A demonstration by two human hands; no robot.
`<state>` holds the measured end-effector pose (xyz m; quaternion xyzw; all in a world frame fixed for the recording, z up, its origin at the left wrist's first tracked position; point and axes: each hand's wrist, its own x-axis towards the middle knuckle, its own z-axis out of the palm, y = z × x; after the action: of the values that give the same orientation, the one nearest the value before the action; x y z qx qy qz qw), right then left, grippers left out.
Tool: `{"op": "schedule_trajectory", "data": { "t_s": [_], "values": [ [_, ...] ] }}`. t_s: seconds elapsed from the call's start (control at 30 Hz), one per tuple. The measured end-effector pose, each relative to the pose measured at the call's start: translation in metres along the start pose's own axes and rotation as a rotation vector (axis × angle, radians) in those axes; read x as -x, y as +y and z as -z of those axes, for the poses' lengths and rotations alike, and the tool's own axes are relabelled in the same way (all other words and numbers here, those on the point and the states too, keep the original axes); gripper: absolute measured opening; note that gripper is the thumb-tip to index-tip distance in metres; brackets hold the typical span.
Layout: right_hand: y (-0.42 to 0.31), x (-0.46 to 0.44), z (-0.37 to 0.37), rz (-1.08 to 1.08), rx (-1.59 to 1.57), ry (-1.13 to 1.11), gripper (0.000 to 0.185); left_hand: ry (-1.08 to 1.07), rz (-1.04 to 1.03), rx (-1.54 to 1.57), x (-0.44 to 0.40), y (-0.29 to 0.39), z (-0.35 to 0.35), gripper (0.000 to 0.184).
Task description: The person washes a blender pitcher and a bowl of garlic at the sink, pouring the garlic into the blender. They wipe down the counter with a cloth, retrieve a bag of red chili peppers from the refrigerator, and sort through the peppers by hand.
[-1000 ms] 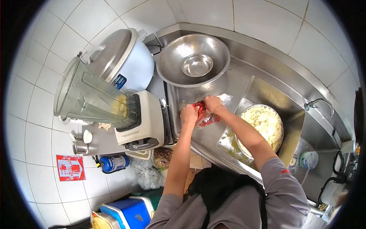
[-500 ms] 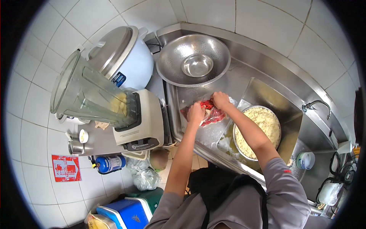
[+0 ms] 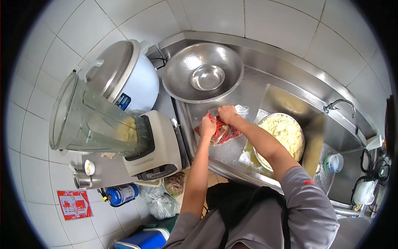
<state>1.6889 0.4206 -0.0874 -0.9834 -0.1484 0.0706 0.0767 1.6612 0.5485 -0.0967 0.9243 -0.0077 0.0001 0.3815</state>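
A clear plastic bag with red contents [image 3: 224,133] rests on the steel counter [image 3: 199,108]. My left hand [image 3: 207,125] is closed on the bag's upper left part. Closed on its top edge, close by on the right, is my right hand [image 3: 227,113]. Beyond them stands a perforated steel bowl [image 3: 178,79] with a small steel bowl [image 3: 207,78] inside. To the right of my right forearm, a round container of pale yellow crumbly food [image 3: 283,132] sits in the sink basin [image 3: 317,145].
A blender [image 3: 159,143] with pale chunks in its jar lies left of the counter, near a large rice cooker [image 3: 139,81]. A faucet [image 3: 340,104] is at the right. Plastic bags [image 3: 163,204] and a blue cooler [image 3: 145,240] are low on the left.
The view has shifted, moving the blender and bowls in the frame. Both hands keep hold of the bag; its red contents and the hands' spacing have changed slightly.
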Motion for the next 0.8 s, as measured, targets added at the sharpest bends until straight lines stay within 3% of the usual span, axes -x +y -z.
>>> {"op": "schedule_trajectory", "data": {
  "t_s": [0.13,0.17,0.2,0.5,0.73,0.8],
  "values": [
    [0.008,0.008,0.010,-0.018,-0.083,0.018,0.030,0.004,0.009,0.376,-0.005,-0.023,-0.012,0.024],
    [0.012,0.011,0.009,-0.035,-0.137,0.058,0.034,-0.060,0.077,0.404,-0.005,-0.019,-0.008,0.024],
    [0.013,0.014,0.007,-0.049,-0.193,0.097,0.037,-0.152,0.202,0.637,0.007,0.007,0.008,0.023],
    [0.002,0.031,0.003,-0.066,-0.806,0.380,0.033,-0.151,0.165,0.677,0.006,0.026,0.014,0.025],
    [0.008,0.029,-0.007,-0.137,-1.349,0.075,0.024,-0.153,0.222,0.801,0.000,0.005,0.006,0.018],
    [0.009,0.029,-0.005,-0.171,-1.382,0.022,0.018,-0.148,0.231,0.800,0.002,0.005,0.010,0.019]
  ]
}}
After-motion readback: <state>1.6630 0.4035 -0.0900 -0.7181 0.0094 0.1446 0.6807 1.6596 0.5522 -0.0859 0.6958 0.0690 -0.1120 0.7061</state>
